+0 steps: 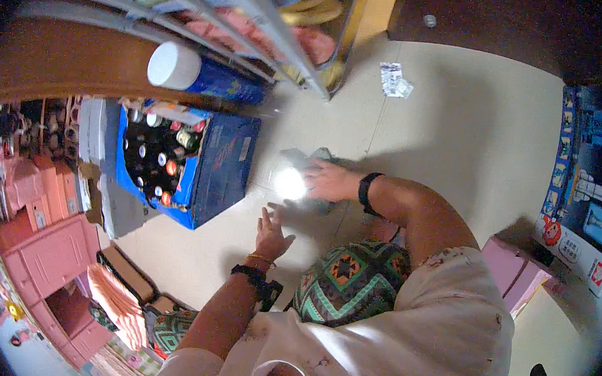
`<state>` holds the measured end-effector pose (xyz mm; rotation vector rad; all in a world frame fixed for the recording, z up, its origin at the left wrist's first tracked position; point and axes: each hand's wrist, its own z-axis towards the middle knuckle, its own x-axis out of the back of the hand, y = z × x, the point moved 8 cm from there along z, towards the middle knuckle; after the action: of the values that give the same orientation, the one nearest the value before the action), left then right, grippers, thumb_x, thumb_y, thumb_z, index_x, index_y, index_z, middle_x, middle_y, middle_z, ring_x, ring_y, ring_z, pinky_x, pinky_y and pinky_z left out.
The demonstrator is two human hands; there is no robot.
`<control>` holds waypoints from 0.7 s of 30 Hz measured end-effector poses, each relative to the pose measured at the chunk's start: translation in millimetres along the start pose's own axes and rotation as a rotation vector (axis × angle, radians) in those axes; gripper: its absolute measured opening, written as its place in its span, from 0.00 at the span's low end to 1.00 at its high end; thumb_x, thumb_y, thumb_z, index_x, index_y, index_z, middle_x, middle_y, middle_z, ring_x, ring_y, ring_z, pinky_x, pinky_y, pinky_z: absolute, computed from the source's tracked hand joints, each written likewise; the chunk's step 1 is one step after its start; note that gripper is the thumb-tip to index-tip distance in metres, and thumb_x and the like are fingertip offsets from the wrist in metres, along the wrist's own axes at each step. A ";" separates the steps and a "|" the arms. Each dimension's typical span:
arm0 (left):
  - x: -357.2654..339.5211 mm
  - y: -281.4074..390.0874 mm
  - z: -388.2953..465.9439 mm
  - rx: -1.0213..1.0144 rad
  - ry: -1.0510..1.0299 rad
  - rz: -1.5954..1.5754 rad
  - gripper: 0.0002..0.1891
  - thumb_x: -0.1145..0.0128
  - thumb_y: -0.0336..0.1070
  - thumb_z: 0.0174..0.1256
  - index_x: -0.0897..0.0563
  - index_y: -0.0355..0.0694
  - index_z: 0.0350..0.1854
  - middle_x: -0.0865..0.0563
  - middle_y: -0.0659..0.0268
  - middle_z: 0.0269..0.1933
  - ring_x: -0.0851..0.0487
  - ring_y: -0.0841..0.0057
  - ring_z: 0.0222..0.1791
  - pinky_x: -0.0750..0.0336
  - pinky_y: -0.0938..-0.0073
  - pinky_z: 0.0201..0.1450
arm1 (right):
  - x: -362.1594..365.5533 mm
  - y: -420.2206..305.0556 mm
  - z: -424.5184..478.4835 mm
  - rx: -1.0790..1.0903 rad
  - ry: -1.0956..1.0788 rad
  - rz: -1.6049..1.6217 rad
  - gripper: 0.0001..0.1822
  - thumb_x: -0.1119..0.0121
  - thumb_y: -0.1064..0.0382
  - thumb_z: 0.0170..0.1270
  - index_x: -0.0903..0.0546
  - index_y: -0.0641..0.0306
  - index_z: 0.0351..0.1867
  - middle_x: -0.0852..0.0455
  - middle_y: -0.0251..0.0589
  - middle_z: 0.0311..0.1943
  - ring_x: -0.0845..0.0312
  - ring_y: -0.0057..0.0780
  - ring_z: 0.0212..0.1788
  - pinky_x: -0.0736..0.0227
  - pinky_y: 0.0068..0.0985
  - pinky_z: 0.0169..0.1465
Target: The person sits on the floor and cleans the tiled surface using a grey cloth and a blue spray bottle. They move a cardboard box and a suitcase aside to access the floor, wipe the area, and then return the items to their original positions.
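Note:
My right hand point(331, 180) is low over the tiled floor, its fingertips at a bright white glare; a greyish-green cloth point(317, 157) lies partly beneath it. Whether the fingers grip the cloth cannot be made out. Nearer to me, my left hand point(273, 237) hangs above the floor with its fingers spread and nothing in it. Beyond it on the left stands a blue cardboard box point(224, 169) with an open top, filled with several capped bottles. Both wrists wear dark bands.
A metal rack point(311, 77) holding fabric items stands ahead, beside a blue canister with a white lid point(174, 65). Papers point(393, 80) lie on the floor farther off. Pink drawers point(52, 256) line the left; a printed carton point(589, 188) and a pink box point(510, 268) stand right.

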<state>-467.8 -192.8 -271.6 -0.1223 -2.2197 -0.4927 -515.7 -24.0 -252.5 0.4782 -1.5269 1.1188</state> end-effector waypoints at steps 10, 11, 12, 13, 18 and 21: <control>22.3 42.2 79.5 -0.123 -0.091 0.050 0.46 0.36 0.51 0.47 0.46 0.37 0.66 0.43 0.35 0.63 0.44 0.43 0.64 0.44 0.55 0.65 | 79.6 109.9 -93.7 -0.361 0.183 -0.091 0.09 0.49 0.63 0.50 0.21 0.49 0.33 0.26 0.33 0.47 0.38 0.34 0.59 0.41 0.37 0.60; 28.3 50.7 82.9 -0.133 -0.047 -0.011 0.44 0.37 0.50 0.49 0.44 0.37 0.65 0.41 0.37 0.63 0.44 0.45 0.65 0.43 0.57 0.65 | 85.3 109.4 -94.4 -0.408 0.252 -0.062 0.09 0.49 0.63 0.50 0.21 0.49 0.33 0.26 0.33 0.47 0.38 0.34 0.59 0.41 0.37 0.60; 41.7 59.7 81.2 -0.129 0.002 -0.066 0.41 0.37 0.49 0.50 0.41 0.37 0.65 0.39 0.38 0.62 0.43 0.46 0.65 0.43 0.58 0.65 | 93.6 103.4 -88.6 -0.442 0.330 -0.027 0.08 0.49 0.63 0.50 0.21 0.50 0.33 0.27 0.33 0.47 0.38 0.34 0.59 0.41 0.37 0.59; 67.6 86.7 83.1 -0.198 0.109 -0.077 0.31 0.39 0.41 0.53 0.33 0.37 0.59 0.32 0.45 0.60 0.35 0.54 0.62 0.36 0.64 0.60 | 99.1 97.4 -88.8 -0.484 0.400 0.005 0.08 0.48 0.63 0.49 0.21 0.50 0.32 0.27 0.33 0.47 0.38 0.34 0.59 0.40 0.37 0.59; 200.5 243.2 81.3 -0.501 0.038 -0.608 0.26 0.49 0.23 0.59 0.35 0.40 0.62 0.30 0.60 0.61 0.32 0.69 0.61 0.32 0.69 0.59 | 82.4 73.8 -97.8 -0.426 0.487 -0.303 0.09 0.52 0.57 0.55 0.23 0.52 0.35 0.24 0.37 0.36 0.27 0.36 0.43 0.30 0.33 0.43; 289.3 346.8 84.7 -0.769 0.184 -0.854 0.36 0.50 0.25 0.60 0.50 0.43 0.69 0.44 0.61 0.69 0.42 0.66 0.67 0.44 0.65 0.66 | 52.7 92.3 -93.9 -0.598 0.378 -0.038 0.14 0.46 0.55 0.48 0.24 0.47 0.38 0.27 0.35 0.47 0.37 0.35 0.56 0.45 0.45 0.60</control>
<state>-628.3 135.8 6.6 0.4740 -1.7042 -1.7232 -554.3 112.3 -247.2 -0.1091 -1.4160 0.6265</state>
